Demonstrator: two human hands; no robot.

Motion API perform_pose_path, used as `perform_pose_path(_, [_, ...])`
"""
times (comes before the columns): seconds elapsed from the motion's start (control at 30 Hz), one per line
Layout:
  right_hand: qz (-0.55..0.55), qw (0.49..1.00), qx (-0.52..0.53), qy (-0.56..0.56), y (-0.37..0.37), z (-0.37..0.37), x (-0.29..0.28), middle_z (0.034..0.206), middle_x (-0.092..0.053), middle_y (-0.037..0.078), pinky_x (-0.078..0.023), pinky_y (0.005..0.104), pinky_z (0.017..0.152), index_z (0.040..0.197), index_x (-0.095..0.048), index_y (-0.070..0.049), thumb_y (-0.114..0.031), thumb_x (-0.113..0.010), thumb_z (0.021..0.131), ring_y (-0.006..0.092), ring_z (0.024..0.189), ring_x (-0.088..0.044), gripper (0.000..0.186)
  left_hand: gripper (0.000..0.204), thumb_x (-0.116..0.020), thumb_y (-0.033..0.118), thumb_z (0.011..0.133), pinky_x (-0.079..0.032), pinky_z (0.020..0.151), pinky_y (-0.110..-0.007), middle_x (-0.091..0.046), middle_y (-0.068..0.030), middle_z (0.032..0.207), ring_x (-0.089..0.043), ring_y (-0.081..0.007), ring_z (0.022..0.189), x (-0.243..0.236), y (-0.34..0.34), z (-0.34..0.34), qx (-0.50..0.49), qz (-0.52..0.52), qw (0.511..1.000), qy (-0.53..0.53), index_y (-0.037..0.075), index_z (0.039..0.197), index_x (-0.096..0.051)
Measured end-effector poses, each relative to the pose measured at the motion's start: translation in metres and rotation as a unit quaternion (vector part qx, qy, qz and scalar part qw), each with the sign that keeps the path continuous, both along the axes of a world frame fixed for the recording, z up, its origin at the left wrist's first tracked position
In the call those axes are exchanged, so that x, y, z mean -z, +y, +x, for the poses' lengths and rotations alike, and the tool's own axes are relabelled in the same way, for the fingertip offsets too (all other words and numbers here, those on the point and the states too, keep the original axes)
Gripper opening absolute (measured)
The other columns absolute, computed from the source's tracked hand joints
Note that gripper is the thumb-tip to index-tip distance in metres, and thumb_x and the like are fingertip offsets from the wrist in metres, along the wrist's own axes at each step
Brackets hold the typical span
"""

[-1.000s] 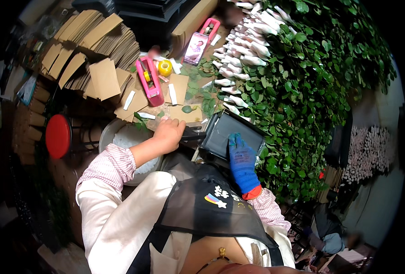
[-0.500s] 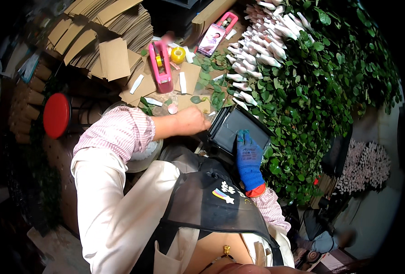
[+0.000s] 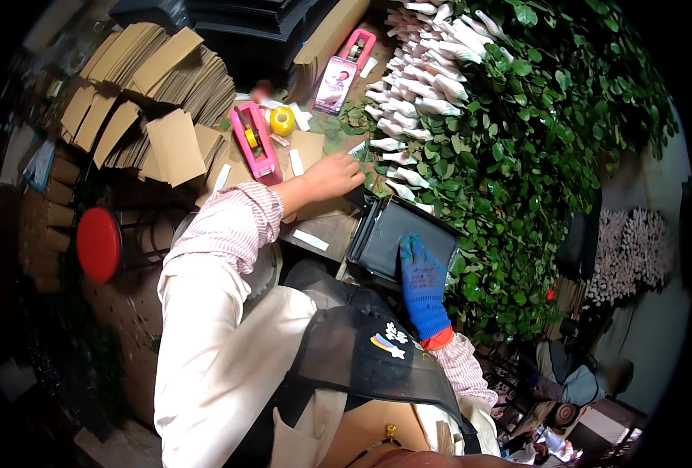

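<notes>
My bare left hand (image 3: pixel 334 178) is over the worktable beside the cardboard, with its fingers loosely bent and apart; nothing shows in them. Its fingertips are close to the far left corner of a black rectangular tray (image 3: pixel 385 226). My right hand (image 3: pixel 422 269), in a blue knitted glove with an orange cuff, lies flat on that tray, fingers stretched out. A white strip (image 3: pixel 311 240) lies near the table's front edge, below my left wrist. Left of the hand stands a pink tape dispenser (image 3: pixel 256 144), with a yellow tape roll (image 3: pixel 282 120) next to it.
A large heap of leafy green stems (image 3: pixel 502 187) fills the right, with white net-covered buds (image 3: pixel 431 78) at its far left. Stacked cardboard pieces (image 3: pixel 176 144) stand at the far left. Behind lie a phone (image 3: pixel 335 86) and a second pink dispenser (image 3: pixel 357 48). A red stool (image 3: pixel 99 245) is at left.
My left hand has moved across the tabletop, and its fingers have loosened. Loose leaves near the tray's far left corner no longer show there. The gloved right hand stays on the tray; the view has shifted.
</notes>
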State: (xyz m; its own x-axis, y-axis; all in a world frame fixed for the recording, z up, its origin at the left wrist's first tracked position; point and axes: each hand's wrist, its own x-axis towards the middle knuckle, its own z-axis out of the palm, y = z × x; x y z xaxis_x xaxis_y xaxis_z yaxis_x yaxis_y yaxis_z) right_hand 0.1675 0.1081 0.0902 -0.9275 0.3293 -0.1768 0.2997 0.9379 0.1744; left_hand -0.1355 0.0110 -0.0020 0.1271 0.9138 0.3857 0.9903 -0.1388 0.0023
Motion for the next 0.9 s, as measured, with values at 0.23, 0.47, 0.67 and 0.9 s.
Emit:
perform_pose_path(0.23, [-0.035, 0.998, 0.016, 0.047, 0.0, 0.006, 0.003, 0.138, -0.058, 0.014, -0.055, 0.0381, 0.093, 0.136, -0.055, -0.01, -0.004, -0.052, 0.089, 0.0308, 0.116, -0.062, 0.047, 0.012, -0.057, 0.018, 0.084, -0.051, 0.074, -0.042, -0.066, -0.0074, 0.079, -0.066, -0.0294, 0.075, 0.01, 0.019, 0.002, -0.08, -0.213, 0.972, -0.059, 0.013, 0.095, -0.06])
perform_pose_path(0.47, [-0.267, 0.944, 0.086, 0.174, -0.003, 0.016, -0.038, 0.144, -0.052, 0.021, -0.042, 0.0462, 0.11, 0.146, -0.045, -0.005, -0.032, -0.073, 0.085, 0.0383, 0.128, -0.054, 0.072, 0.055, -0.08, 0.011, 0.064, -0.041, 0.096, -0.052, -0.061, -0.0207, 0.103, -0.053, -0.0405, 0.105, -0.044, -0.044, 0.03, -0.192, -0.117, 0.958, -0.177, 0.002, 0.114, -0.059])
perform_pose_path(0.67, [-0.515, 0.802, 0.016, 0.303, -0.033, -0.001, -0.022, 0.153, -0.033, 0.03, -0.04, 0.0461, 0.112, 0.16, -0.006, -0.002, -0.036, -0.085, 0.069, 0.0446, 0.135, -0.045, 0.125, 0.095, -0.076, 0.036, 0.086, -0.02, 0.121, -0.044, -0.026, -0.0306, 0.149, -0.025, -0.042, 0.146, -0.102, -0.046, 0.145, 0.002, -0.158, 0.729, -0.666, -0.005, 0.152, -0.02])
perform_pose_path(0.9, [-0.422, 0.805, 0.246, 0.338, 0.006, 0.074, -0.027, 0.137, -0.054, 0.023, -0.05, 0.0414, 0.101, 0.154, -0.025, -0.001, -0.01, -0.067, 0.085, 0.0326, 0.119, -0.062, 0.082, 0.094, -0.073, 0.059, 0.08, -0.027, 0.12, -0.052, -0.036, -0.0259, 0.154, -0.035, -0.0432, 0.143, -0.089, 0.035, 0.138, 0.126, -0.11, 0.962, -0.214, -0.003, 0.143, -0.041])
